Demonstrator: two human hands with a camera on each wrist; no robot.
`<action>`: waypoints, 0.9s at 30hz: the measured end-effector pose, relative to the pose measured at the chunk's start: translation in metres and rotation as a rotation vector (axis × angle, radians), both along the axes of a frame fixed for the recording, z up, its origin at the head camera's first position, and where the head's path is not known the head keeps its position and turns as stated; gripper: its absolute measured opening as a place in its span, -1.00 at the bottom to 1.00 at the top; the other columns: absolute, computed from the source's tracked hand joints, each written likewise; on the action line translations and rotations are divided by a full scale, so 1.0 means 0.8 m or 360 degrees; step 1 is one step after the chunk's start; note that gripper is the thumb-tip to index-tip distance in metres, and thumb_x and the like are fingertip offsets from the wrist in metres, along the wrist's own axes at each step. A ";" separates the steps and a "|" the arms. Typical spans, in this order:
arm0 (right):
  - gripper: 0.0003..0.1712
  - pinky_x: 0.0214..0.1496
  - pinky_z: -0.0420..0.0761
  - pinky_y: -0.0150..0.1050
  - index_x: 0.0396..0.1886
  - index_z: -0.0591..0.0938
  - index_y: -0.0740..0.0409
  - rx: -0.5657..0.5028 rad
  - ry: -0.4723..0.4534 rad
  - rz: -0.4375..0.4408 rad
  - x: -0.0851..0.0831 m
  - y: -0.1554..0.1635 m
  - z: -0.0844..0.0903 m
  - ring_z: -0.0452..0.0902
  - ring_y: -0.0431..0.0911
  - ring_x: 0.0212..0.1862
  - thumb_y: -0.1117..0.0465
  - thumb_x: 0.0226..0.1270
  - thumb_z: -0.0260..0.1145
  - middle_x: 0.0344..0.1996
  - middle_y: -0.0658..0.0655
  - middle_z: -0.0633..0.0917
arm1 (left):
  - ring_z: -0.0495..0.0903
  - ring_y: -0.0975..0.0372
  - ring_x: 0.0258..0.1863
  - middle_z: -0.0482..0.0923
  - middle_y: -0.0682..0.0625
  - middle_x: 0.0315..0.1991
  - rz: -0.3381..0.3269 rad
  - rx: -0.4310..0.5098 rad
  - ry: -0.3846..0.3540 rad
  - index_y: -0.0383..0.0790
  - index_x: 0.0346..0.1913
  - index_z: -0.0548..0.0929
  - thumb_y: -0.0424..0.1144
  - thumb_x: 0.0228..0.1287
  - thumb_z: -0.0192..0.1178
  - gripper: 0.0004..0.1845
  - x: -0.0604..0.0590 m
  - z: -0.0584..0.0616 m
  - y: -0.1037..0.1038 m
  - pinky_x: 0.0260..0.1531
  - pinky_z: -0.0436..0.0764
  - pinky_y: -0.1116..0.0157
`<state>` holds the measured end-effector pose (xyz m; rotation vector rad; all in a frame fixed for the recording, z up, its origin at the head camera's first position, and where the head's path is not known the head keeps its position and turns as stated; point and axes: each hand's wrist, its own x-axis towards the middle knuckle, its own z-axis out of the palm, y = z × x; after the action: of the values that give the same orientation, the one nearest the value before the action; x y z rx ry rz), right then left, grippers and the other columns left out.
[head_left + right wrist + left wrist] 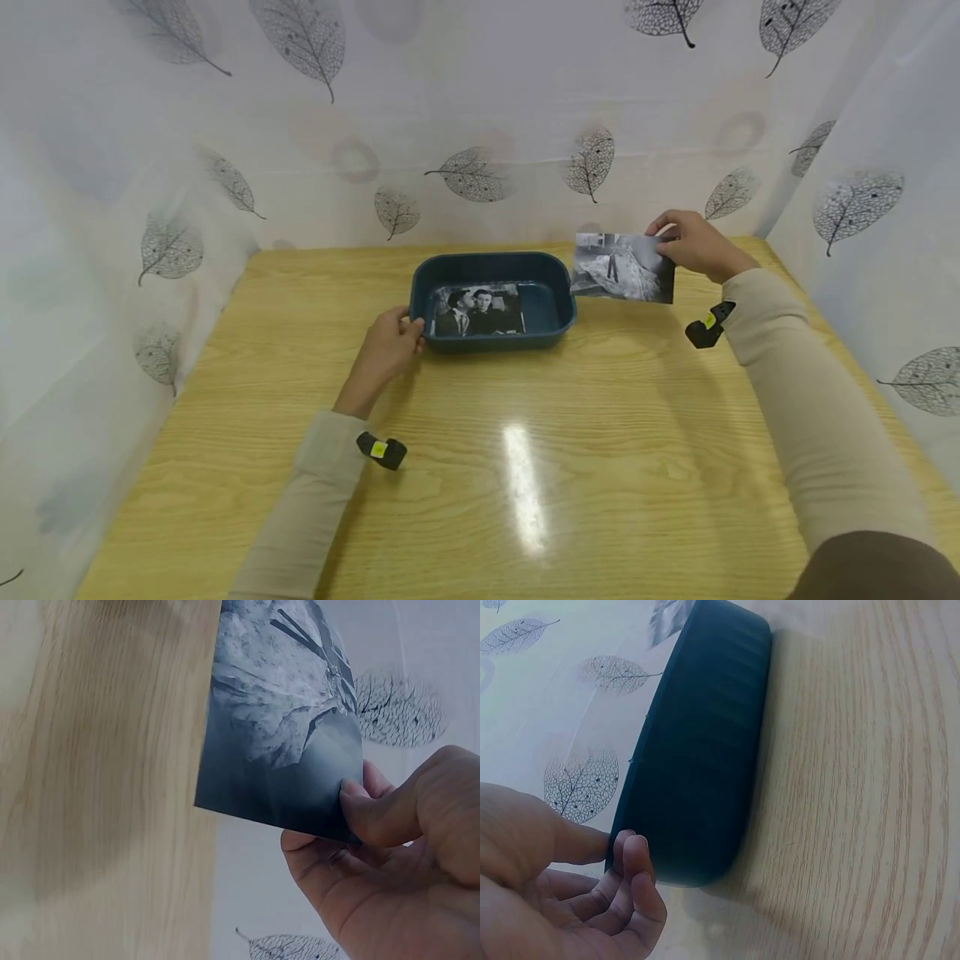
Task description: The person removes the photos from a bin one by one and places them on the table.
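A dark blue rectangular tray (495, 342) with raised sides stands toward the back of the table. Inside it lies a black-and-white photo (480, 312) of two people. My left hand (382, 350) pinches the tray's left end at the rim, thumb and fingertips on either side of the wall in the left wrist view. To the right of the tray, my right hand (696, 243) holds a second black-and-white photo (622, 268) by its upper right corner, between thumb and fingers. This photo shows a pale draped shape and is held up, its left edge close to the tray's right rim.
The wooden table (450, 492) has light yellow grain and a bright reflection in front of the tray. A whitish curtain (495, 100) printed with dark leaves hangs behind the table and at both sides. Small black devices (384, 450) are worn at both wrists.
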<state>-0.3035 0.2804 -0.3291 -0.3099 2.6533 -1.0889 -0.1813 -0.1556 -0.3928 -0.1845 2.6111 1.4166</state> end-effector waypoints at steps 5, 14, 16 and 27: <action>-0.71 -0.31 0.51 -0.27 0.18 0.36 0.47 0.0008 -0.0052 -0.0020 0.001 0.019 -0.008 0.48 -0.11 -0.22 0.45 0.56 0.00 0.06 0.52 0.50 | 0.64 0.01 -0.20 0.63 -0.22 -0.19 -0.0004 -0.0005 0.0001 -0.42 0.47 0.29 -0.22 0.64 -0.06 -0.50 -0.001 -0.003 0.000 -0.38 0.49 0.32; -0.72 -0.31 0.49 -0.23 0.17 0.37 0.48 0.0034 -0.0128 0.0032 -0.003 0.027 -0.031 0.47 -0.08 -0.24 0.48 0.55 0.00 -0.02 0.47 0.53 | 0.66 -0.01 -0.18 0.64 -0.26 -0.16 -0.0015 -0.0015 0.0009 -0.43 0.48 0.27 -0.24 0.64 -0.07 -0.49 -0.002 -0.004 -0.002 -0.34 0.50 0.30; -0.72 -0.35 0.44 -0.22 0.15 0.38 0.49 0.0047 -0.0113 0.0049 -0.004 0.025 -0.039 0.44 -0.05 -0.26 0.49 0.53 0.01 -0.04 0.46 0.52 | 0.66 -0.01 -0.17 0.64 -0.25 -0.16 -0.0013 -0.0020 0.0002 -0.43 0.49 0.26 -0.23 0.64 -0.07 -0.49 -0.002 -0.003 -0.002 -0.32 0.51 0.30; -0.70 -0.20 0.55 -0.04 0.02 0.58 0.46 0.0247 0.0109 -0.0022 -0.005 0.009 -0.074 0.57 0.27 -0.10 0.48 0.34 0.11 -0.03 0.53 0.61 | 0.65 0.00 -0.19 0.64 -0.22 -0.18 -0.0014 -0.0032 -0.0002 -0.42 0.49 0.25 -0.21 0.65 -0.07 -0.48 -0.004 -0.001 -0.003 -0.35 0.48 0.29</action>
<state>-0.3073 0.2876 -0.3887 -0.3036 2.7841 -0.8847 -0.1848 -0.1578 -0.3936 -0.1762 2.6229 1.3871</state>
